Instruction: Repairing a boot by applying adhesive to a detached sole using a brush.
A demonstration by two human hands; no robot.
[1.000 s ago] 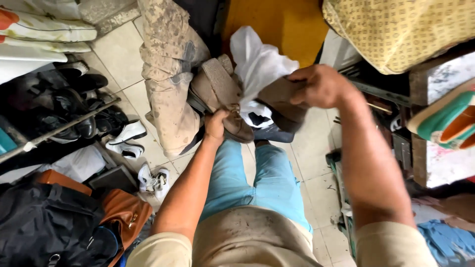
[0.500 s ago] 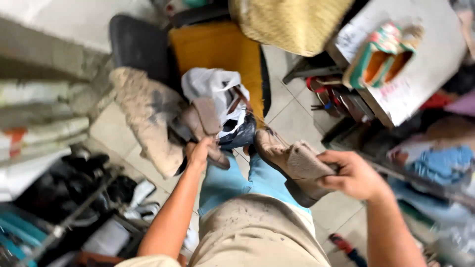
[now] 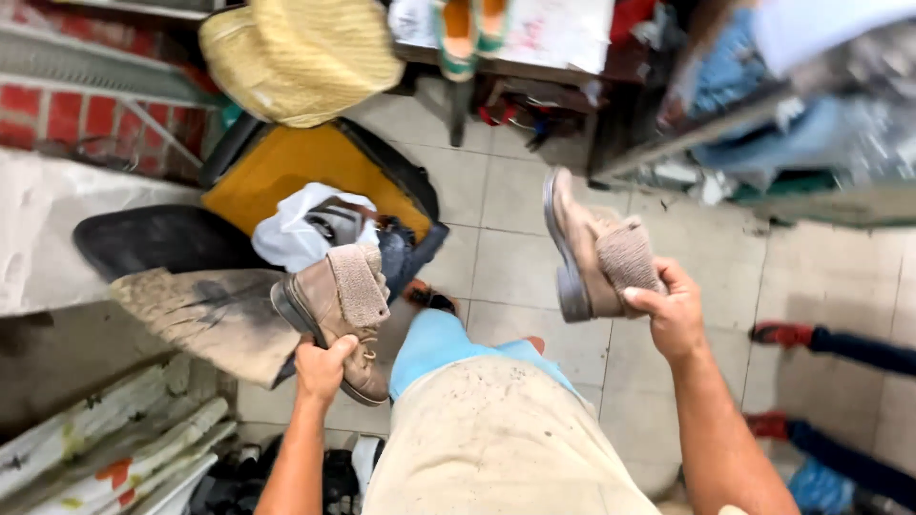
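Much of what lies around me is cut off or blurred. The upper right corner is a smear of blue and grey cloth I cannot sort out, and the shelf things at the lower left run off the edge. My own lap, in a pale stained apron (image 3: 506,439), hides the floor right below me. At the far right I see only two dark-sleeved legs with red shoes (image 3: 784,334) of another person; the rest is out of frame.

My left hand (image 3: 322,367) is closed on the heel end of one tan boot (image 3: 339,310), which lies tilted, its knit cuff up, its sole toward the dusty brown sheet (image 3: 205,315) beside it. My fingers hide part of the heel. My right hand (image 3: 673,315) is clamped on the knit cuff of the second tan boot (image 3: 592,253), held up over the tiled floor (image 3: 496,229), sole turned left, toe pointing away from me. The two boots are well apart, with my knee in light blue trousers (image 3: 434,343) between them.

Behind the left boot sit a white plastic bag (image 3: 305,229) and a yellow-topped stool (image 3: 305,167); a straw-coloured woven bundle (image 3: 301,57) hangs above.
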